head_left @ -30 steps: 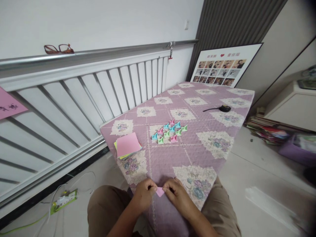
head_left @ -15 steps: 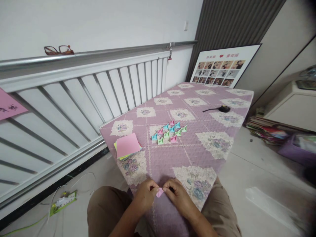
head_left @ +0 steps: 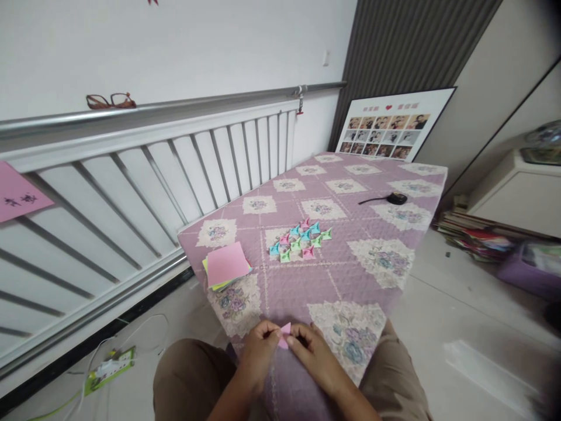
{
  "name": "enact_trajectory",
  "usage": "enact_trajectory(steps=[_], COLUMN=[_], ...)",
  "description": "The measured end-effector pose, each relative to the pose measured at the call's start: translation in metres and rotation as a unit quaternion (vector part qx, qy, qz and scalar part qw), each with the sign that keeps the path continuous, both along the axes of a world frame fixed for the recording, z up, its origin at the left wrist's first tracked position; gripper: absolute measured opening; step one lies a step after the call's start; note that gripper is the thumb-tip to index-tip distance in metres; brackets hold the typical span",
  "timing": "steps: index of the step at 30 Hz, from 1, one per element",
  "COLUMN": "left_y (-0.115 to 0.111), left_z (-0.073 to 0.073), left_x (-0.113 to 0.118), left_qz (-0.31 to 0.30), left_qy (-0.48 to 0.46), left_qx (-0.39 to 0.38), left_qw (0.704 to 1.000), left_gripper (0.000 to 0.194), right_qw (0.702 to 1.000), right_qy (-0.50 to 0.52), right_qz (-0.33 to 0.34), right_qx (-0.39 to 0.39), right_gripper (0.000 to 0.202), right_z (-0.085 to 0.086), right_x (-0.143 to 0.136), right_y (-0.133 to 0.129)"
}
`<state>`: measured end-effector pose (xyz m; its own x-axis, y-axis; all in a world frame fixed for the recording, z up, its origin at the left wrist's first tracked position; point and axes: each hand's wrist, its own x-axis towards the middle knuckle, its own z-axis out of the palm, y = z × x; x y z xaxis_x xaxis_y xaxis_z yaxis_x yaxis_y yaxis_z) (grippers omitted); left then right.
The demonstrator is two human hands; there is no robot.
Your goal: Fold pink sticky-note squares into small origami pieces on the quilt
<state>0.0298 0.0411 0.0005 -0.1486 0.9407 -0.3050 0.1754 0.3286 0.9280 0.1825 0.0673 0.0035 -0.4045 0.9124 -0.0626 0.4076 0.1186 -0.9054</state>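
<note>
A small folded piece of pink paper (head_left: 284, 335) is pinched between my two hands at the near end of the table. My left hand (head_left: 262, 346) grips its left side with thumb and fingers. On its right side, my right hand (head_left: 310, 351) holds it the same way. Beyond the hands, several small folded paper pieces (head_left: 296, 243) in pink, blue and green stand grouped in rows. A stack of square paper sheets (head_left: 227, 264), pink on top, lies at the table's left edge.
The table (head_left: 293, 292) has a purple flowered cloth. A black tape measure (head_left: 397, 199) lies at its far right. A white railing (head_left: 193, 169) with glasses (head_left: 111, 101) on top runs along the left. A photo board (head_left: 392, 124) stands behind.
The pink paper has turned between my fingers and now shows a pointed tip upward. Both hands keep hold of it. The view has tilted slightly upward.
</note>
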Motion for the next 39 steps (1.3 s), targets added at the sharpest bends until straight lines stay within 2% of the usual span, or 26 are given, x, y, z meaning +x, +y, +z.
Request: enact_trajectory(steps=[4,10,14,18,21,28,39], left_y=[-0.002,-0.001,0.000,-0.001,-0.002,-0.002,-0.002], left_z=[-0.002,-0.011,-0.013,-0.014,-0.016,-0.023,-0.034], left_x=[0.007,0.007,0.007,0.007,0.006,0.007,0.010], left_qz=[0.049,0.014,0.010,0.018,0.017,-0.043,-0.042], left_qy=[-0.053,-0.034,-0.032,-0.079,-0.097,-0.075,-0.026], left_qx=[0.019,0.031,0.028,0.029,0.029,0.055,0.051], left_qw=[0.997,0.999,0.999,0.996,0.995,0.995,0.997], left_gripper=[0.013,0.008,0.011,0.015,0.014,0.008,0.005], right_qw=[0.999,0.999,1.000,0.999,0.999,0.997,0.994], right_qy=[-0.029,-0.014,-0.007,-0.015,0.000,0.036,0.047], right_qz=[-0.020,-0.030,-0.030,-0.030,-0.045,-0.061,-0.099], right_qx=[-0.005,-0.005,-0.006,-0.006,-0.007,-0.004,0.005], right_gripper=[0.028,0.028,0.028,0.023,0.028,0.034,0.043], right_z=[0.000,0.002,0.005,0.004,0.002,0.002,0.004], right_x=[-0.009,-0.006,-0.006,-0.009,-0.009,-0.006,-0.012], right_y=[-0.003,-0.003,-0.004,-0.003,-0.002,-0.004,-0.003])
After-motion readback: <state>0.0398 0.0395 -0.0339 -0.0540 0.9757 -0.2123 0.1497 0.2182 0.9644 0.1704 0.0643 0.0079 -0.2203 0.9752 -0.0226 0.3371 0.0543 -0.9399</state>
